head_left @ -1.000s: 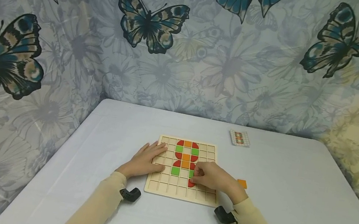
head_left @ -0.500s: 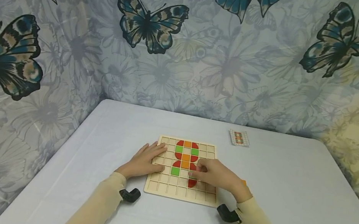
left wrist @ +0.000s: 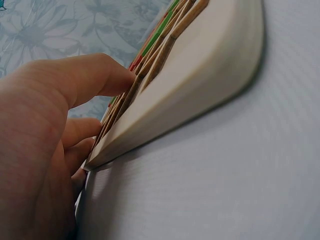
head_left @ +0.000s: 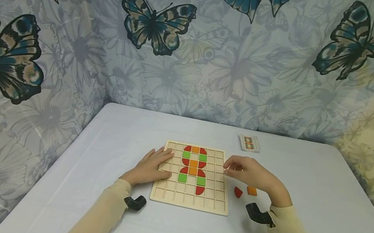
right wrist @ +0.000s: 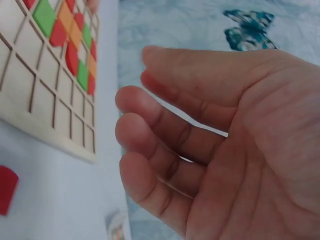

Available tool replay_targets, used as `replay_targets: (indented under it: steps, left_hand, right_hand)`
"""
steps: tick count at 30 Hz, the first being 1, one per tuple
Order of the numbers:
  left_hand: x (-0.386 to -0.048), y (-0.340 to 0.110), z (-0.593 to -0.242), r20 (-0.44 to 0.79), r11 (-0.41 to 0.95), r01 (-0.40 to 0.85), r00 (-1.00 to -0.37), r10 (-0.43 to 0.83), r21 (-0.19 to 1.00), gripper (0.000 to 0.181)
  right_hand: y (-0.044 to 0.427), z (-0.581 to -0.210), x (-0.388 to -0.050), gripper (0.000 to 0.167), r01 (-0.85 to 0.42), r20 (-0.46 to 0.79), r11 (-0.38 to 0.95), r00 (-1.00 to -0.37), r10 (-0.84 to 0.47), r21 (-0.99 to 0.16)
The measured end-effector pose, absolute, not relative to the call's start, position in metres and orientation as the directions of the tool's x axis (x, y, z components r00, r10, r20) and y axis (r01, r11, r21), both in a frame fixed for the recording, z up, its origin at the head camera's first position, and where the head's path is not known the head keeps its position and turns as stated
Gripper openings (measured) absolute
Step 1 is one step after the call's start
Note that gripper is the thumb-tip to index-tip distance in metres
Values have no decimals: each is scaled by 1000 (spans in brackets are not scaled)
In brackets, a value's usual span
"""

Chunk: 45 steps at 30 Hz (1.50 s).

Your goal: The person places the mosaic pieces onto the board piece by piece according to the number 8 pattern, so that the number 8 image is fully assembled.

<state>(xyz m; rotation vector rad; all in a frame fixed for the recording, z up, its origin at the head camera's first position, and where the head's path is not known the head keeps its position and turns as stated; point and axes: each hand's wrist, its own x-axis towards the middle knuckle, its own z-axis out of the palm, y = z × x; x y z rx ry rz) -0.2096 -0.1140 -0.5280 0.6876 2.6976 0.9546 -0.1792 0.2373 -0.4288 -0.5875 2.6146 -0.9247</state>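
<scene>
A wooden grid board (head_left: 167,196) lies on the table. Red rounded pieces (head_left: 200,191), green squares (head_left: 182,178) and orange squares (head_left: 193,167) fill part of its middle columns. My left hand (head_left: 152,167) rests on the board's left edge, fingers spread; in the left wrist view its thumb (left wrist: 100,75) touches the grid. Just past the right edge hovers my right hand (head_left: 254,175), its fingers (right wrist: 135,135) loosely bent and nothing between them in the right wrist view. Below it on the table are a loose red piece (head_left: 238,192) and an orange square (head_left: 252,191).
A small pattern card (head_left: 250,143) lies behind the board to the right. The white table (head_left: 96,139) meets a butterfly-print backdrop (head_left: 243,80) at its far side. Each wrist carries a black device (head_left: 136,202).
My right hand has come off the lower middle of the board and moved right, beyond its edge. The green square and the loose pieces under it now show. My left hand stays put.
</scene>
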Motion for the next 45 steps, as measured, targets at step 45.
replay_targets:
  steps: [45]
  left_hand:
    - [-210,-114,-530,-44,694,344,-878,476,632,75]
  right_hand:
    - [286,-455,-195,19,-106,-349,895,-896,-276,-434]
